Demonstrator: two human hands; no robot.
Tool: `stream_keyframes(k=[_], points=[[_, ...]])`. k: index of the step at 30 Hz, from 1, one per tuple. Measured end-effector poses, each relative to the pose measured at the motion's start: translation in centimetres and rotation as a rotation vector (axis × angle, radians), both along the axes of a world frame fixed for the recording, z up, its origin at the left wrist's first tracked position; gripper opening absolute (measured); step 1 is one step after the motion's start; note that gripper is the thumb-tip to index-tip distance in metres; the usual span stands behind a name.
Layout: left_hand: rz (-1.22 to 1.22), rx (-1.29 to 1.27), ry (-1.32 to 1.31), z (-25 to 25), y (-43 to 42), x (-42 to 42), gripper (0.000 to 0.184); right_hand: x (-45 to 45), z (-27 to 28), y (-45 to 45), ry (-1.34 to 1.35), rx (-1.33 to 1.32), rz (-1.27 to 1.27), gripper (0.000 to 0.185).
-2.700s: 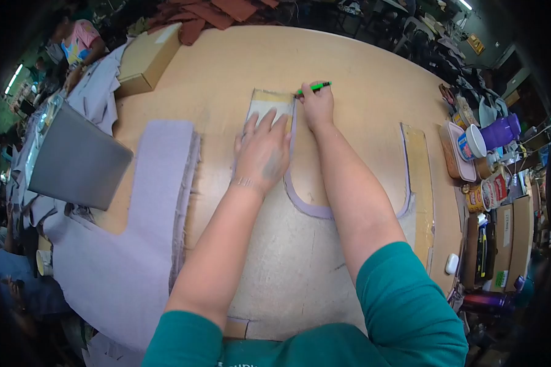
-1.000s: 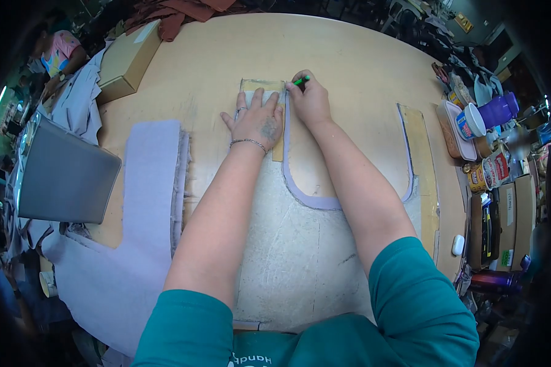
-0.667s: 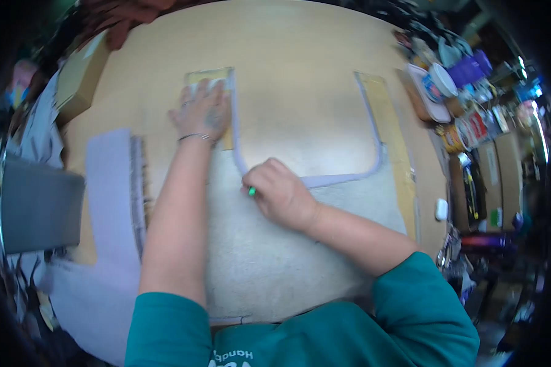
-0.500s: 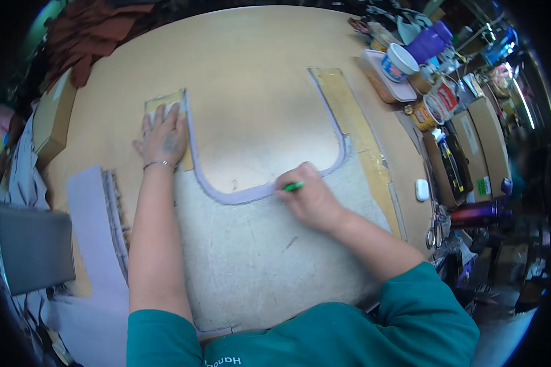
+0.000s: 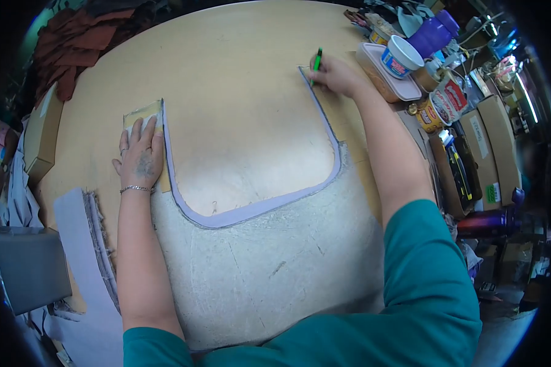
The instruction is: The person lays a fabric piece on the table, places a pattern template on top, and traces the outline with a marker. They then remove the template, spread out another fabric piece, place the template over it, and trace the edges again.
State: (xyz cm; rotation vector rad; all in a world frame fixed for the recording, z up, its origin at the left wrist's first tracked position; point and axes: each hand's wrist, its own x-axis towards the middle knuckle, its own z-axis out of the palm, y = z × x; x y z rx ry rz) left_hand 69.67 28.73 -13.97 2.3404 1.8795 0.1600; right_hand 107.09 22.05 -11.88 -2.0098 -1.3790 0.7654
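A large grey pattern template (image 5: 263, 275) with a U-shaped cutout and two yellowish taped arms lies on the table. Lavender fabric (image 5: 242, 214) shows from under it as a strip along the cutout's edge. My left hand (image 5: 142, 153) lies flat on the template's left arm, fingers stretched out. Pinched in my right hand (image 5: 333, 74) is a green pen (image 5: 316, 66), held at the upper end of the right arm, by the inner edge. Its tip is hard to make out there.
Folded lavender fabric (image 5: 82, 238) and a grey box (image 5: 30, 269) lie at left. A cardboard box (image 5: 43, 134) and brown cloth (image 5: 82, 37) sit farther back. A white tub (image 5: 401, 56), a purple bottle (image 5: 433, 35) and a box of cutters (image 5: 456, 168) crowd the right edge.
My right hand with the pen has gone from the bottom of the cutout up to the top of the right arm. My left hand stays flat on the template; the view has shifted slightly.
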Motion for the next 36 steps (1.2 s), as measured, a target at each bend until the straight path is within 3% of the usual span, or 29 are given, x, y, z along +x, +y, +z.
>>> stream_keyframes(k=[5,6,10,13,18,25,27,31,33,36], points=[[0.002,0.005,0.033,-0.2,0.2,-0.1,0.043,0.7,-2.5,6.7,0.093,0.289,-0.213,0.016],[0.007,0.005,0.045,-0.4,0.3,-0.2,0.043,-0.4,-3.3,7.5,0.123,0.498,-0.197,0.018],[0.002,0.026,0.023,-0.8,0.3,-0.5,0.044,-13.9,-3.8,8.7,0.567,0.494,-0.059,0.019],[-0.004,0.014,-0.023,-0.6,0.2,-0.5,0.044,-20.6,-6.3,11.4,0.289,0.578,0.048,0.021],[-0.019,0.028,-0.062,-0.7,0.1,-0.8,0.042,-23.2,-5.6,12.2,0.208,0.509,-0.010,0.022],[-0.033,0.040,-0.104,-0.9,0.2,-0.9,0.041,-25.6,-3.2,8.0,-0.064,0.523,0.099,0.018],[-0.035,0.047,-0.087,-1.2,0.3,-1.1,0.041,-26.6,-3.5,4.7,-0.201,0.634,0.200,0.015],[-0.025,0.043,-0.091,-1.2,0.3,-1.0,0.042,-28.0,-3.5,-3.6,-0.166,0.765,0.485,0.013],[-0.020,0.038,-0.070,-1.1,0.3,-0.9,0.042,-27.9,-2.3,-7.2,-0.146,0.681,0.616,0.015],[-0.006,0.013,-0.050,-0.3,0.1,-0.9,0.042,-25.4,-1.8,-10.6,-0.072,0.624,0.607,0.020]])
